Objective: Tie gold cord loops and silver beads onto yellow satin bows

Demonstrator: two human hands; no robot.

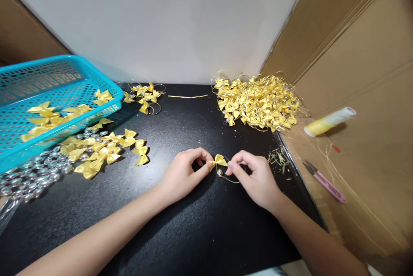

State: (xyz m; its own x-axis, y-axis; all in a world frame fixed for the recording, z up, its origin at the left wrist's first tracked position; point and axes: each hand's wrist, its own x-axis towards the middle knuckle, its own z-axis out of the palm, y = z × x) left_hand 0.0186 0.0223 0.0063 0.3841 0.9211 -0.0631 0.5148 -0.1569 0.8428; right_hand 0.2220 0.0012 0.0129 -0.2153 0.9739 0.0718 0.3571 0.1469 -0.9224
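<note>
Pinched between the thumb and forefinger of my left hand (189, 172) is the left end of a yellow ribbon bow (220, 160). A silvery bead (220, 172) hangs just below the bow on a thin gold cord (230, 180). That cord curves right and passes under my right hand (254, 175). My right thumb and forefinger are closed close to the bow's right tip, on what looks like the cord; a thin dark line shows at the fingertips, too small to name.
Left stands a blue basket (111, 103) with yellow bows; more bows (108, 151) and silvery beads (35, 175) lie before it. Finished-looking bow loops (258, 101) are heaped back right. Pink thread snips (325, 184), a spool (331, 122) and cord scraps (280, 159) lie right.
</note>
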